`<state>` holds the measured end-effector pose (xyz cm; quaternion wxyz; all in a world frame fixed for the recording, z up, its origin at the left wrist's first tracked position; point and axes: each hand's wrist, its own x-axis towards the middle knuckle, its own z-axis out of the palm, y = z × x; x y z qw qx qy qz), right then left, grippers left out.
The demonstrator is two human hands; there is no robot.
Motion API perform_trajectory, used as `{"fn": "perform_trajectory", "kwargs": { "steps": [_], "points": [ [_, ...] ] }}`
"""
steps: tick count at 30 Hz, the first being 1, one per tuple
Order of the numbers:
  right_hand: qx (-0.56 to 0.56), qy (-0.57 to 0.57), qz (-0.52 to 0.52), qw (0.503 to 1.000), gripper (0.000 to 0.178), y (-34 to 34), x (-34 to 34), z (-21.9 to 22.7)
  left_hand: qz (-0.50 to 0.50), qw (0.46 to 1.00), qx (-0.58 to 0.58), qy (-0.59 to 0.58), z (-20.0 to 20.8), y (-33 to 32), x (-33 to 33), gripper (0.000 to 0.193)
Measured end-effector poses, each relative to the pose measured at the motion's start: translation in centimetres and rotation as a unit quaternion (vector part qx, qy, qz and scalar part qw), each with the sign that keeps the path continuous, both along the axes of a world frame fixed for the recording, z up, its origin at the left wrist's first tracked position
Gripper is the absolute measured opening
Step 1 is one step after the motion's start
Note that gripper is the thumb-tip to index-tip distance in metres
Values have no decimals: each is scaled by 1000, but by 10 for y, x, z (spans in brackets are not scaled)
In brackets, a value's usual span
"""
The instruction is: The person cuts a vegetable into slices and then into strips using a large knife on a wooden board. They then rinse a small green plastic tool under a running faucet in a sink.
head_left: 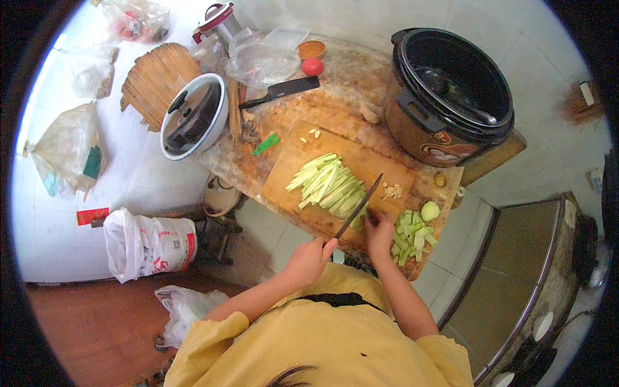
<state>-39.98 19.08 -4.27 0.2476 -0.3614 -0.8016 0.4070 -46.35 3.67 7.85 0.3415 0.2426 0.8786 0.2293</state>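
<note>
While our left hand [309, 263] is clamped on the handle of a knife [362, 205], the blade extends away and to the right, over the near right end of the pale green strips [327, 186]. Our right hand [379, 233] is just right of the blade, its fingers bent downward and close together; we cannot tell whether the fingertips press the strips or the board. The strips lie in an overlapping row on the wooden cutting board [361, 160], which rests on a worn wooden table [248, 164].

We locate the chopped pale pieces [392, 190] on the board, to the right of the knife, and the green chunks [405, 238] on the table, beside our right hand. A green-handled tool [265, 144] and a black cleaver [282, 91] lie left of and beyond the board.

We note three printed items. The dark electric cooker [407, 132] bears a front label [445, 152] with a red badge above a picture of pale rounded shapes. The white sack [148, 242] carries red and grey print and a square code. On the wall, a red rectangular notice [93, 216] shows dark marks, too small for us to read.
</note>
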Motion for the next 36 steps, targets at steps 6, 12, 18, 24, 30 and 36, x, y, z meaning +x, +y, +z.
{"fn": "perform_trajectory", "kwargs": {
  "steps": [6, 12, 18, 24, 30, 36],
  "points": [
    [-45, -34, 16, 998, 23, 1, -1, 5, 5, 1000, 28, 11, -12, 11, -6, 47],
    [-26, -56, -7, 998, 22, 0, -3, -5, 33, 994, 101, 27, -46, 15, -6, 45],
    [-109, -24, -4, 994, 22, 9, 0, 6, 49, 991, 121, -10, -33, 5, -9, 43],
    [-109, -24, 9, 994, 26, 7, 5, 5, 16, 997, 75, -8, -4, -21, -4, 42],
    [-61, -22, 11, 998, 31, 2, 4, 11, -45, 999, -9, 14, 7, -32, -1, 43],
    [-59, -24, -4, 998, 33, 1, 0, 9, -74, 994, -35, 69, -8, -40, 3, 44]
  ]
}}
